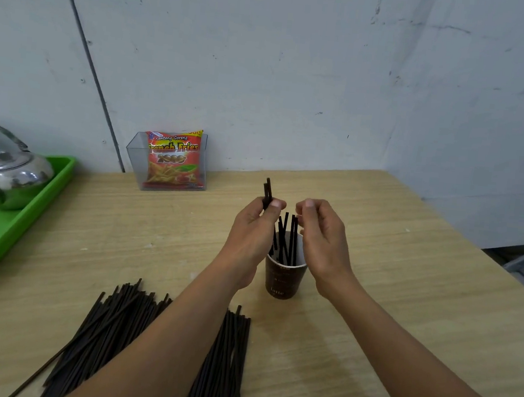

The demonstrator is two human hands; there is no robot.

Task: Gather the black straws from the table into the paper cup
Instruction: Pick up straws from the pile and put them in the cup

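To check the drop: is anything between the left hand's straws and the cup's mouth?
No foreign thing. Only the standing straws in the paper cup fill part of its mouth; the right hand hovers beside them.

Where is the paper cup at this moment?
Head view: the cup stands on the table just right of centre, between the left hand and right hand, holding several straws; the loose straw pile lies nearer the camera, to its left.

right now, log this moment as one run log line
left hand: pinching straws above cup | right hand: by standing straws, grip unclear | cup: upright | pile: many lying on table
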